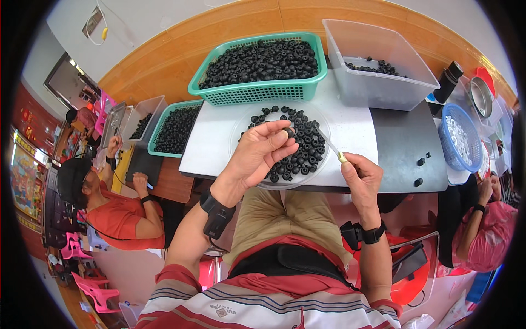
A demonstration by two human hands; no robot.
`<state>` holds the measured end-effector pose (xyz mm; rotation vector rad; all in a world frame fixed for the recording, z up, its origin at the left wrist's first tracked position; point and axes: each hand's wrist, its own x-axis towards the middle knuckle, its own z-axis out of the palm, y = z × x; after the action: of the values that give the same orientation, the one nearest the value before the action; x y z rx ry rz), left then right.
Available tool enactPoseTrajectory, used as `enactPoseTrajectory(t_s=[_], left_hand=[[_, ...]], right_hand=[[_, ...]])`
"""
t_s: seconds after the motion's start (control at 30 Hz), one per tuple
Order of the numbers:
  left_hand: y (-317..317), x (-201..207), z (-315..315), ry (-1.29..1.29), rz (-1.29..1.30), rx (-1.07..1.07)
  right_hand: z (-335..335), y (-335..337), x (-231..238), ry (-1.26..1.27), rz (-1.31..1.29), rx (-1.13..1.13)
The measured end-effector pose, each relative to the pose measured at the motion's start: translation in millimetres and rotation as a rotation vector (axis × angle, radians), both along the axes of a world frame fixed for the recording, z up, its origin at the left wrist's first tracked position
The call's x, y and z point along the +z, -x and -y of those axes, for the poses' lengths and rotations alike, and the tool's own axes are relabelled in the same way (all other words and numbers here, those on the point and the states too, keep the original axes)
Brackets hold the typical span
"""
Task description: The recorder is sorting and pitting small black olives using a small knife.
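Indoors, at a white tabletop, a seated worker pinches a small round black piece between the thumb and fingertips of the left hand, above a clear round tray scattered with more like it. The right hand grips the pale yellow handle of a thin tool, its tip pointing toward the tray and apart from the pinched piece. Beyond the tray stand a green basket heaped with black pieces and a clear plastic box holding fewer. A blue basket of white pieces sits to the right, while a person in a red shirt works at left.
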<state>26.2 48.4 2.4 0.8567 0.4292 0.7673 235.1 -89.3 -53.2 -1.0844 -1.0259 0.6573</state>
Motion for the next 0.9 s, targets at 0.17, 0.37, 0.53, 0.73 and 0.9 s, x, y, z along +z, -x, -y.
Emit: enactPoseTrajectory(t_s=[0.17,0.37,0.53,0.73,0.9], left_hand=[[-4.0,-1.2,9.6,0.013,-0.01,-0.004],[-14.8,-3.9,17.8,0.069,-0.027,-0.005],[-21.5,-9.4,23.0,0.086,-0.029,0.009],[-27.8,-6.4,30.1,0.113,-0.004,0.008],[-29.8,-6.7,34.0,0.107,0.006,-0.015]], right_hand=[[-0.1,0.7,1.8,-0.01,0.021,0.0],[-0.4,0.1,-1.2,-0.016,0.036,-0.004],[-0.1,0.6,0.4,-0.018,0.07,0.01],[0.9,0.1,5.2,-0.012,0.158,0.034],[0.9,-1.6,5.3,-0.018,0.241,0.013]])
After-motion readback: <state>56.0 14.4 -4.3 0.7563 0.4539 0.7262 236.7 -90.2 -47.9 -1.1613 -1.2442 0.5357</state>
